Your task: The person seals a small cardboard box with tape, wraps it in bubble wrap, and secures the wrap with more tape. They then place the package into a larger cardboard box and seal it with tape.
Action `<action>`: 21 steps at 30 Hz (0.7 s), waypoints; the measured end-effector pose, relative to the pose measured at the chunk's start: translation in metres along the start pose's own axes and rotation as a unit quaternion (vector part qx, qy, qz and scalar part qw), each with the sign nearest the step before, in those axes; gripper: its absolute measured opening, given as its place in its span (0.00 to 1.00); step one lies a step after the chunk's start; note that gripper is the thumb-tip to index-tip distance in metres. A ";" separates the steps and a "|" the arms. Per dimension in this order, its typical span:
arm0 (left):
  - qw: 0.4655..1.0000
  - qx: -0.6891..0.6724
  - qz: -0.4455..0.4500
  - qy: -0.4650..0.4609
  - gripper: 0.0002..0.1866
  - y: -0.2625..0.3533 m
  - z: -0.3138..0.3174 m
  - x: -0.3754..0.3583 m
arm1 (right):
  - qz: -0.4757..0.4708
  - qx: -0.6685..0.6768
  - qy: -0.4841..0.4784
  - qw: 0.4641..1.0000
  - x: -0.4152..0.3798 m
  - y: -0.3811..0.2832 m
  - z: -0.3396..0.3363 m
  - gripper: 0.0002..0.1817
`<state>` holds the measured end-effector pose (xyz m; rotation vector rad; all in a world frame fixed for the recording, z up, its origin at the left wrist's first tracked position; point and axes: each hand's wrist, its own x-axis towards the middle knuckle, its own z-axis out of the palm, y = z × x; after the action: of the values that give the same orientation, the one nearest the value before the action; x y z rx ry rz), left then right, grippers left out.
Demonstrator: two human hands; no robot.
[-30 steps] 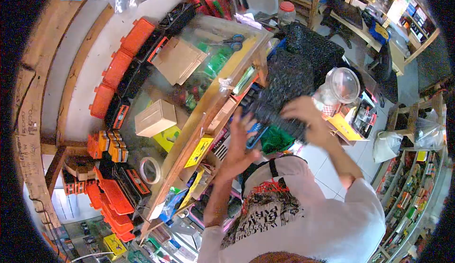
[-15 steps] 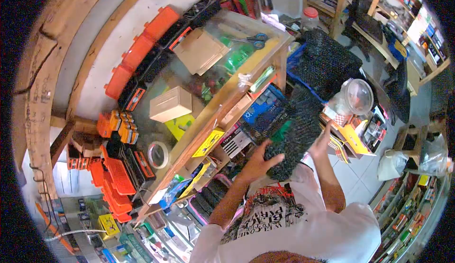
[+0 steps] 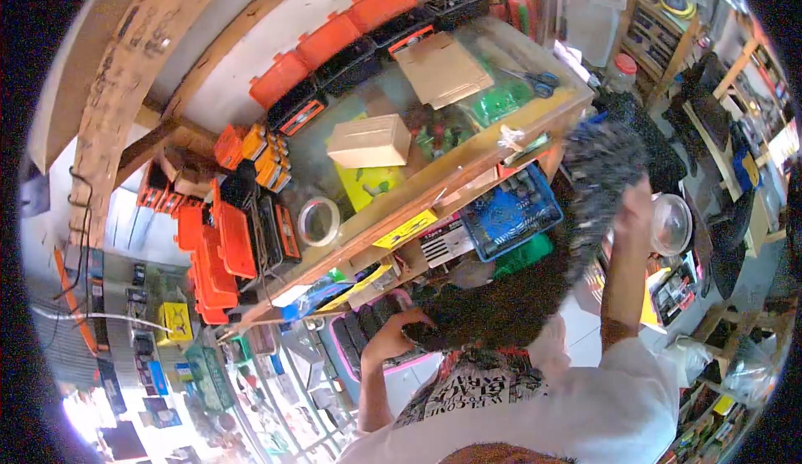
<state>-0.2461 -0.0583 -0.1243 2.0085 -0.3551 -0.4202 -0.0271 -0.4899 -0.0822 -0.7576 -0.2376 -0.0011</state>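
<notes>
Both hands clamp the black mesh sheet (image 3: 535, 280), left hand (image 3: 393, 334) low, right hand (image 3: 639, 209) high, its length running diagonally.

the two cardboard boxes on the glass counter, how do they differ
The nearer cardboard box is small and blocky, closed, and sits beside the tape roll. The farther cardboard box is wider and flatter, lies tilted, and sits near the blue-handled scissors. Both are plain brown and rest on the glass counter, apart from both hands.
</notes>
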 end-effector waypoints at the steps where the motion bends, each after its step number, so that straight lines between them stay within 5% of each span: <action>1: 1.000 -0.015 -0.011 0.010 0.17 -0.007 0.005 -0.007 | 0.026 -0.083 -0.048 0.995 0.020 -0.002 0.050 0.50; 6: 0.969 -0.142 -0.150 0.137 0.14 -0.022 0.023 -0.029 | -0.037 -0.280 -0.314 0.906 0.142 0.052 0.230 0.29; 7: 0.963 -0.166 -0.121 0.175 0.17 -0.022 0.022 -0.029 | -0.044 -0.330 -0.333 0.882 0.167 0.069 0.256 0.27; 8: 0.955 -0.189 -0.092 0.211 0.20 -0.023 0.021 -0.028 | -0.041 -0.319 -0.389 0.863 0.202 0.100 0.278 0.29; 10: 0.930 -0.234 -0.030 0.281 0.27 -0.031 0.017 -0.018 | -0.001 -0.359 -0.352 0.864 0.278 0.166 0.324 0.39; 12: 0.803 -0.480 0.011 0.352 0.33 -0.019 0.004 0.018 | 0.034 -0.492 -0.209 0.845 0.306 0.188 0.369 0.53; 14: 0.624 -0.670 -0.024 0.400 0.37 0.059 -0.035 0.062 | -0.009 -0.534 -0.195 0.823 0.320 0.202 0.378 0.58; 15: 0.736 -0.518 -0.005 0.435 0.33 0.065 -0.041 0.068 | -0.070 -0.544 -0.189 0.815 0.329 0.219 0.380 0.57; 17: 0.803 -0.414 0.077 0.421 0.26 0.073 -0.053 0.077 | -0.203 -0.550 -0.199 0.785 0.333 0.242 0.373 0.54; 19: 0.756 -0.519 0.154 0.369 0.23 0.078 -0.069 0.087 | -0.188 -0.574 -0.325 0.728 0.295 0.199 0.342 0.40; 21: 0.701 -0.597 0.113 0.372 0.24 0.077 -0.083 0.095 | -0.206 -0.600 -0.395 0.664 0.264 0.170 0.301 0.32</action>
<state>-0.1298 -0.0668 -0.0331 0.6773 0.1947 0.3220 0.1803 -0.1393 0.0694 -2.0112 -1.3428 -0.2968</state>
